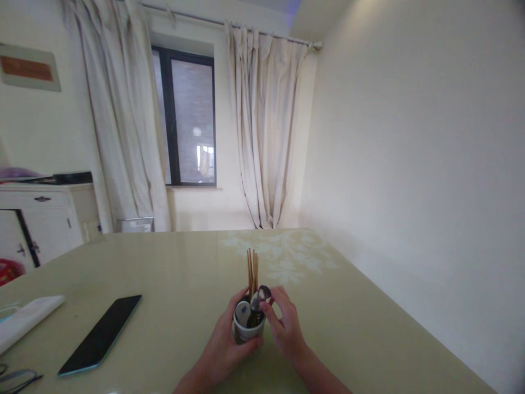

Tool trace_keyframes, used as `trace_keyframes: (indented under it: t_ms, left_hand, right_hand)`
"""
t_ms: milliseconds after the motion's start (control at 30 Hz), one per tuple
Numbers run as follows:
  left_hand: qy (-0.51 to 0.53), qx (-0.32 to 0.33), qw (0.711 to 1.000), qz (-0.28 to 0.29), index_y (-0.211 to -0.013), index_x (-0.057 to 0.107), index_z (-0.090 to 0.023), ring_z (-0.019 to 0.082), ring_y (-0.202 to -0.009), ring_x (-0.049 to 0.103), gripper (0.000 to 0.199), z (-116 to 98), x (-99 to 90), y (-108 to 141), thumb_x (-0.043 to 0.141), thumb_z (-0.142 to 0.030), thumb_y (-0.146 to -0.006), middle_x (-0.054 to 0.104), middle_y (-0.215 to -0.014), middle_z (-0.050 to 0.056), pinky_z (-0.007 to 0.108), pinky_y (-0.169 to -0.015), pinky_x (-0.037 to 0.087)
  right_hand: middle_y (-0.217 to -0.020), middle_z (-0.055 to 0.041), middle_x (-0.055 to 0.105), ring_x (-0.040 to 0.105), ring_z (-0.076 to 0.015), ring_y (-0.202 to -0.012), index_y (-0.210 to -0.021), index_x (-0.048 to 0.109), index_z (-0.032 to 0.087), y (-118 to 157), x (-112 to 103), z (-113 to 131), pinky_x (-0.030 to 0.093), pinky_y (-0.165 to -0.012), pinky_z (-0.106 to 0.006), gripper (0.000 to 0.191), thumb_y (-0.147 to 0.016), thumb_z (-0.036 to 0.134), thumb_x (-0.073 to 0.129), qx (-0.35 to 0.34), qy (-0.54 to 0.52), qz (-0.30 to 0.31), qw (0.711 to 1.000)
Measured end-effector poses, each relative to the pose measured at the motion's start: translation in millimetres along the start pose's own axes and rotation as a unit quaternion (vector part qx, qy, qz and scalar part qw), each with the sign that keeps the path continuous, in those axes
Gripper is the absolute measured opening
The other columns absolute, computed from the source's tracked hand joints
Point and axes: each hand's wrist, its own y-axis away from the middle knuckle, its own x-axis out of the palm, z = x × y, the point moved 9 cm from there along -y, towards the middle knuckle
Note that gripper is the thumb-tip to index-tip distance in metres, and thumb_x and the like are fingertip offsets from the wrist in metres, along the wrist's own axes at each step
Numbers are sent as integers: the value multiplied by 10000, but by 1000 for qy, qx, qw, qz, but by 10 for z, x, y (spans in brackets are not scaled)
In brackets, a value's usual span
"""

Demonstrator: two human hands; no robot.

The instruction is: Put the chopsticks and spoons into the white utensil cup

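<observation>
Glossy tabletop bears a black device; spoons, chopsticks crowd the cup.

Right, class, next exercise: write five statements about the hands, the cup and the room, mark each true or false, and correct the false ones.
1. The left hand is around the cup. True.
2. The right hand is clear of everything in the cup. False: it grips a spoon there.
3. The chopsticks lie flat on the table. False: the chopsticks stand in the cup.
4. A black slab lies to the left of the cup. True.
5. The window is between two curtains. True.
</observation>
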Motion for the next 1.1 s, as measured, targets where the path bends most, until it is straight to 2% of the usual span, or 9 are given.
trace_keyframes:
  t_ms: [167,300,467,533,667,800,933,1033,1100]
  left_hand:
    - [-11,-3,1000,-2,-1515,446,-267,302,-1380,644,823,-23,2,8,847,-227,-797,656,-1520,114,417,-1195,477]
    - [-7,-9,1000,-4,-1496,448,-255,304,-1349,664,808,-33,8,11,841,-231,-791,683,-1478,117,416,-1169,497]
    - [1,-9,1000,0,-1535,413,-257,321,-1406,623,865,-50,30,12,847,-244,-787,643,-1530,134,434,-1199,478]
    - [6,-7,1000,5,-1582,362,-256,332,-1451,585,926,-42,39,15,852,-275,-797,601,-1575,148,457,-1231,449]
    - [-4,-14,1000,12,-1648,258,-269,340,-1490,547,1020,27,42,23,856,-348,-826,555,-1618,157,487,-1263,413]
    - [-9,-14,1000,11,-1673,203,-270,340,-1500,538,1066,81,23,18,854,-387,-836,527,-1641,170,503,-1286,376]
    - [11,-8,999,30,-1683,194,-247,354,-1506,530,1081,82,40,10,851,-449,-848,525,-1638,199,526,-1288,367]
    - [25,-9,998,59,-1689,204,-249,357,-1543,483,1091,91,73,11,867,-434,-842,494,-1666,200,531,-1304,338]
    - [16,-10,997,70,-1687,256,-248,364,-1551,465,1087,108,65,12,890,-414,-820,489,-1673,189,531,-1312,320]
  right_hand:
    - [-935,-41,741,665,-223,-874,-1140,764,265,36,40,3,554,-809,-314,313,-1081,524,598,-8,-6,15,1000]
    - [-1018,-52,755,686,-218,-896,-1274,730,267,57,48,-33,569,-833,-314,334,-1082,507,599,11,-12,8,1000]
    - [-995,-46,755,681,-215,-889,-1231,749,270,49,42,-11,578,-825,-308,296,-1073,485,621,4,-8,3,1000]
    - [-1019,-52,763,682,-220,-897,-1268,744,275,55,43,-14,584,-831,-319,294,-1072,460,624,4,1,2,1000]
    - [-1135,-79,775,709,-228,-918,-1428,662,260,86,15,-73,603,-852,-338,406,-1053,415,650,25,13,-21,999]
    - [-1197,-91,777,719,-226,-930,-1452,649,251,88,10,-119,610,-874,-341,446,-1037,414,669,39,14,-25,999]
    - [-1342,-115,751,731,-251,-1085,-1480,625,241,78,34,-189,614,-887,-331,492,-1041,461,653,68,-11,-20,997]
    - [-1336,-116,758,743,-257,-1082,-1544,554,227,100,93,-289,621,-878,-331,596,-1033,517,654,106,-37,-6,994]
    - [-1329,-115,761,742,-265,-1105,-1562,525,223,128,144,-350,615,-924,-347,648,-1028,569,648,123,-61,9,991]
